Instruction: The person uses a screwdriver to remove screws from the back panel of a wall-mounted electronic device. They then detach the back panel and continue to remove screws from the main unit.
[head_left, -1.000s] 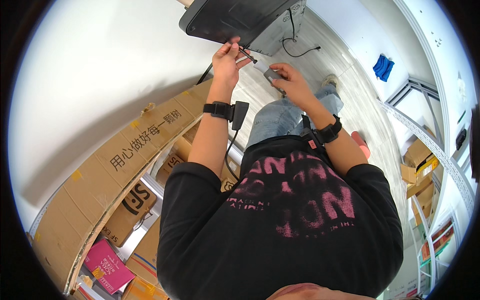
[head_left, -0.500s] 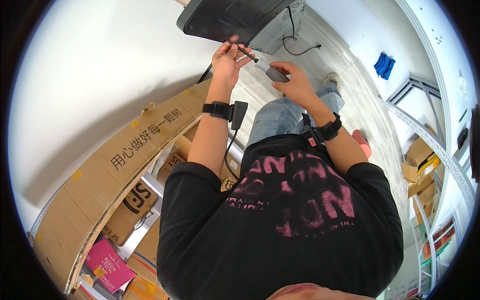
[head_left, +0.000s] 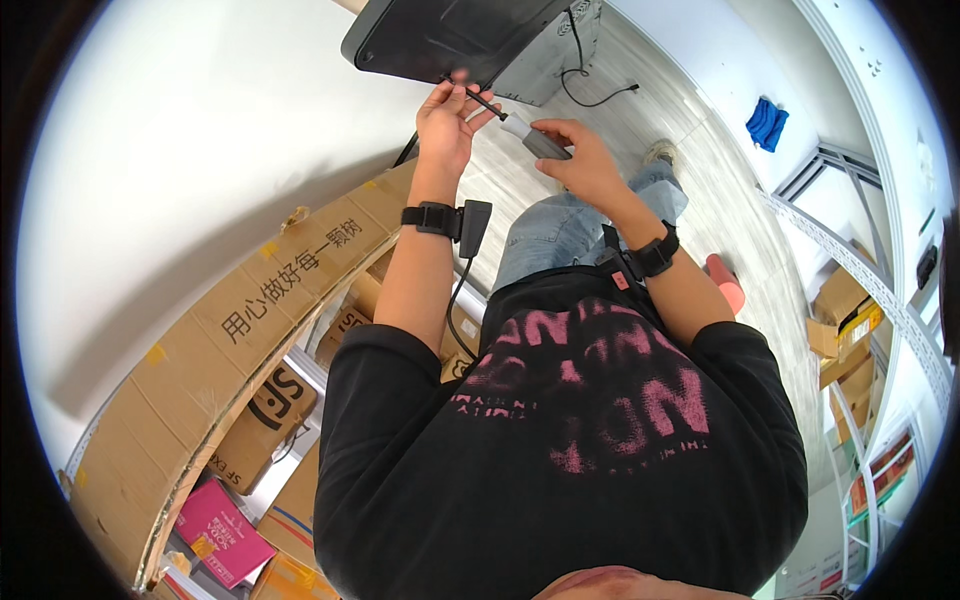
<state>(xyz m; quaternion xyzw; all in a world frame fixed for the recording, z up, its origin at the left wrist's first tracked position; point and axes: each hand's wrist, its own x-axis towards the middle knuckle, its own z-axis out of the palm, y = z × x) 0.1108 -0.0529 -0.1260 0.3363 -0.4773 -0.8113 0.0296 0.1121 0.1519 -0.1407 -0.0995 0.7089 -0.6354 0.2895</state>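
Right hand (head_left: 588, 172): you're gripping the grey screwdriver (head_left: 515, 124) by its handle (head_left: 545, 147). Left hand (head_left: 445, 125): half-curled round the shaft (head_left: 488, 104), can't tell if pinching. Screwdriver points far-left, toward black panel's (head_left: 450, 40) near edge. Likely light, stiff; hold the handle, bare shaft may slip.

The handheld tool (head_left: 545, 146) is dark grey toward its rear, paler grey at its front, with a black shaft (head_left: 488, 104). The far panel (head_left: 450, 40) is glossy black. At left, brown cardboard (head_left: 270, 265) bears black lettering and yellow patches; the nearer box (head_left: 225, 530) is magenta. The shirt (head_left: 600, 500) is black, printed patchy pink; the jeans (head_left: 550, 235) faded blue; the cloth (head_left: 767, 124) at far right bright blue.
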